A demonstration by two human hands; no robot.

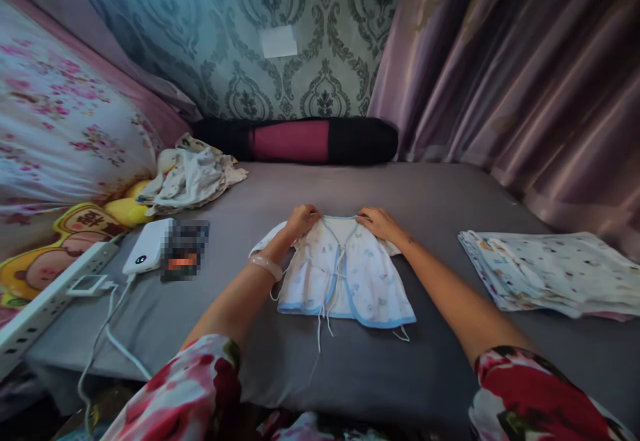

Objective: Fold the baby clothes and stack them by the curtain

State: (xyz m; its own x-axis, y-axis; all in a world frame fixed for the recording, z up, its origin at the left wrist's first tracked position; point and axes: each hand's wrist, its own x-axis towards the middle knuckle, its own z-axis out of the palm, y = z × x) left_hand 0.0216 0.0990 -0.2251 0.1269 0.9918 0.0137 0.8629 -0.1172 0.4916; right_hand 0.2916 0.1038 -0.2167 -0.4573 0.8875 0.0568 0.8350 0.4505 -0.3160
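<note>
A small white baby shirt (310, 281) with blue trim and a faint print lies front side up on the grey bed sheet. White tie strings hang from its front, and the lower ends rest on the sheet. My left hand (303, 219) is closed on the shoulder at the left of the neckline, fingertips on the cloth. At the opposite shoulder, my right hand (379, 222) pinches the fabric near the collar. Both sleeves are partly covered by my hands and forearms.
Folded printed cloths (560, 271) are stacked at right. Crumpled clothes (195, 177) lie back left, near a white power bank (150, 244), a blurred-out item (184, 251), a power strip (55, 301) and cables. A black and red bolster (290, 141) lies along the wall.
</note>
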